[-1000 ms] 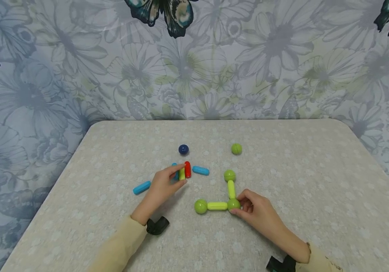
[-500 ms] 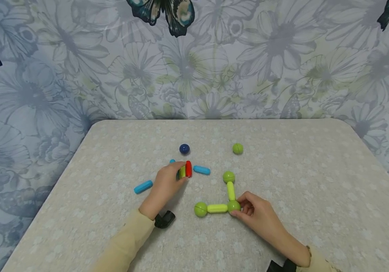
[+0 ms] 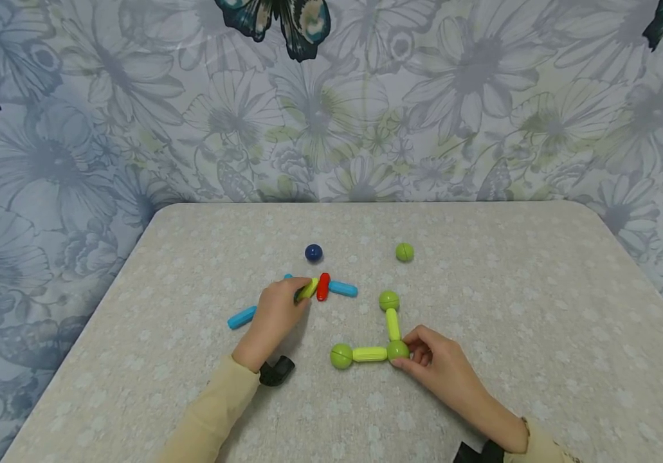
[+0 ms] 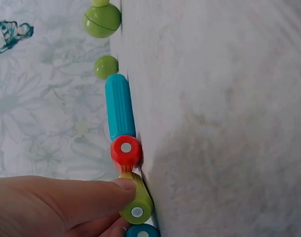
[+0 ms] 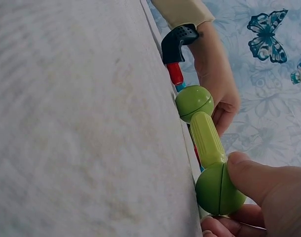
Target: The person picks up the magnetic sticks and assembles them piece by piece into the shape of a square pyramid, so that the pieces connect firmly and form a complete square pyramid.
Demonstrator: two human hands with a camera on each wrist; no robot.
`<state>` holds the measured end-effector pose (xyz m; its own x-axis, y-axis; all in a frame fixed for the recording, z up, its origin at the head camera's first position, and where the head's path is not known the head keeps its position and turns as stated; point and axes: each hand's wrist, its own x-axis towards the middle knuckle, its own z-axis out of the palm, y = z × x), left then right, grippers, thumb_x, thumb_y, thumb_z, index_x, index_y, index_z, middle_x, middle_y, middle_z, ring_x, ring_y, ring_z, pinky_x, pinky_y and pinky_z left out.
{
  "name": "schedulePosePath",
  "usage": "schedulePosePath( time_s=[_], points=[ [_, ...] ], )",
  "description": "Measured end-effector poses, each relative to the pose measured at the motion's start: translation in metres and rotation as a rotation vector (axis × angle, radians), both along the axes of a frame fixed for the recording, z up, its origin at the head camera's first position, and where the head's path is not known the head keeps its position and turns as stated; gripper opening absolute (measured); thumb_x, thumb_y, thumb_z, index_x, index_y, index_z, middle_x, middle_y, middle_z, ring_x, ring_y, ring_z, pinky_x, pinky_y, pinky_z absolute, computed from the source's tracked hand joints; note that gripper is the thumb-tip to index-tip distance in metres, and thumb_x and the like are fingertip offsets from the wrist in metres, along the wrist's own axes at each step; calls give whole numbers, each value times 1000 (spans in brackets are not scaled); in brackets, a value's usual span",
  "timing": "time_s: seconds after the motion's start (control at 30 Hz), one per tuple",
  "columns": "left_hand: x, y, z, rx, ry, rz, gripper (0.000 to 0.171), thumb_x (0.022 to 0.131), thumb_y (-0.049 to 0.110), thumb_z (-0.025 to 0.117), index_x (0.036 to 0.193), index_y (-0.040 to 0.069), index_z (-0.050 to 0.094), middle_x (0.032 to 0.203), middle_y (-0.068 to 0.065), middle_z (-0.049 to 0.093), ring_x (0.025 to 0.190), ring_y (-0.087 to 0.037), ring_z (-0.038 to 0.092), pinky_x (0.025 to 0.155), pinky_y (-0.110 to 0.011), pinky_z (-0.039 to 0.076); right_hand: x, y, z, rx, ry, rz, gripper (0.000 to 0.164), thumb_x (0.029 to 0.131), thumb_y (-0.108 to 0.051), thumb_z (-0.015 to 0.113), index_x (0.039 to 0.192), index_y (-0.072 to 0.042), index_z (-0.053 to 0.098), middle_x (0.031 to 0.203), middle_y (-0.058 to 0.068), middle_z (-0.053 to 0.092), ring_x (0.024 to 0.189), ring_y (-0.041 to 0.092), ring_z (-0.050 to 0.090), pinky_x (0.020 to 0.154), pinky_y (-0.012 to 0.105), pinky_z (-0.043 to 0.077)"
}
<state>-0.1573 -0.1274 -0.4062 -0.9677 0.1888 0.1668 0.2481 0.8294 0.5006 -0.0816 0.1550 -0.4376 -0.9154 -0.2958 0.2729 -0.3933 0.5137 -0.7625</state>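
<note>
Left hand (image 3: pixel 275 315), left of centre, pinches yellow-green rod (image 3: pixel 310 289); right hand (image 3: pixel 444 363), lower right of centre, grips green corner ball (image 3: pixel 397 350), thumb and fingers. Likely picking out a rod; next calls for lifting it clear. Since earlier frame, rod's tilted, lower end away from red rod (image 3: pixel 323 287).

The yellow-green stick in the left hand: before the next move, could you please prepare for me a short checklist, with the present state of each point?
1. Hold on the yellow-green stick: ok; the left hand pinches it.
2. Near end free: ok; its pale disc is bare.
3. Clear of the red stick: cannot tell; they lie close, contact is unclear.
4. Hold on the green corner ball: ok; the right hand pinches it.
5. Corner joints: ok; two frame sticks meet at this ball.
6. Space round the spare green ball: ok; no piece touches it.
</note>
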Motion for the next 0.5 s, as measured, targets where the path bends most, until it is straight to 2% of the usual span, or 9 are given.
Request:
schedulePosePath(
  time_s=[0.3, 0.5],
  points=[
    [-2, -2, 1, -103, 63, -9, 29, 79, 2, 74, 108, 2, 69, 95, -13, 68, 76, -24, 62, 64, -37, 52, 1, -1, 0, -16, -26, -23, 29, 71, -12, 83, 91, -14, 62, 73, -10, 55, 57, 3, 52, 49, 21, 47],
    [-2, -4, -2, -73, 69, 0, 28, 80, 0, 73, 108, 1, 70, 98, -13, 68, 81, -26, 64, 69, -38, 52, 2, -3, -1, -25, -17, -34, 30, 72, -12, 82, 96, -12, 65, 71, -10, 54, 57, 3, 51, 49, 22, 47]
  ],
)
